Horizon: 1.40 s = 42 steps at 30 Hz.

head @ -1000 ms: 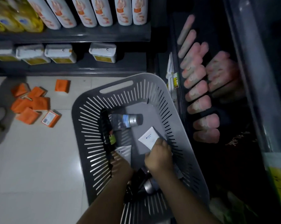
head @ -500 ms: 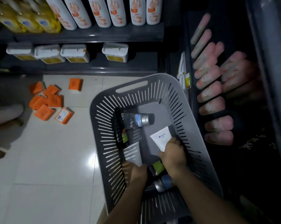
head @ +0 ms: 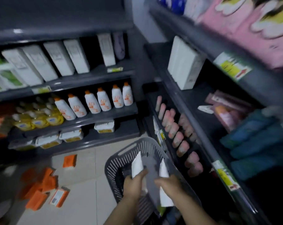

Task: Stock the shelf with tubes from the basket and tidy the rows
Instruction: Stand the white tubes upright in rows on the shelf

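I had my left hand clamped on the first white tube and my right hand on the second white tube, both over the basket, so I judged picking finished and next they needed a free place beside the pink tubes on the shelf.

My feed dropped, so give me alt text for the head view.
The left hand grips a white tube and the right hand a second white tube, above the grey basket. Pink tubes line the low shelf at right; orange packets litter the floor.
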Each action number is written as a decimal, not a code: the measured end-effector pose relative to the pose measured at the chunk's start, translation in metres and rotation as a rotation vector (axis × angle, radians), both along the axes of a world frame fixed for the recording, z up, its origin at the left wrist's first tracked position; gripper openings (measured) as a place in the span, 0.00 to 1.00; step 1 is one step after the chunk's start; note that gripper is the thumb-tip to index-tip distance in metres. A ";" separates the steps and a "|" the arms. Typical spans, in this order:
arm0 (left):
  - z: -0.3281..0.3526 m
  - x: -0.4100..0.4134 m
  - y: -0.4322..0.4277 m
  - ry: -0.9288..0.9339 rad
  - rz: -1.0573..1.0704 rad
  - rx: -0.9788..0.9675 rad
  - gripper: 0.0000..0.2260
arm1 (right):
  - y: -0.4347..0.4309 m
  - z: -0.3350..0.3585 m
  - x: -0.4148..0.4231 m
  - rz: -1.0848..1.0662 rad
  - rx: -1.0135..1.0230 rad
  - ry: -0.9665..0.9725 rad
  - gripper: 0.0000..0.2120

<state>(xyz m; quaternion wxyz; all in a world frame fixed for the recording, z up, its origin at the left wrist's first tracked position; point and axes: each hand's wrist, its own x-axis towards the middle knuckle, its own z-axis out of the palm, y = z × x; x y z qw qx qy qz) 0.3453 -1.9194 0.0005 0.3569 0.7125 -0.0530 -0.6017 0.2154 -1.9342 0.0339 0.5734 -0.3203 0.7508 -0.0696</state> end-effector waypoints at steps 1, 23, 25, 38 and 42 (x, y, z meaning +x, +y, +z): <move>0.006 0.007 -0.004 0.029 -0.026 -0.035 0.41 | 0.005 0.004 -0.002 -0.068 -0.018 -0.067 0.40; 0.318 -0.094 0.083 -0.144 -0.875 -1.259 0.22 | 0.215 0.316 -0.087 -0.784 -1.081 -0.242 0.27; 0.333 -0.118 0.099 -0.114 -0.910 -1.320 0.26 | 0.238 0.331 -0.106 -0.817 -1.158 -0.138 0.31; 0.373 -0.320 0.223 -0.068 -1.149 -1.481 0.24 | 0.407 0.362 -0.263 -0.899 -1.342 0.243 0.25; 0.368 -0.391 0.264 0.018 -1.245 -1.422 0.24 | 0.446 0.347 -0.316 -1.042 -1.366 0.267 0.26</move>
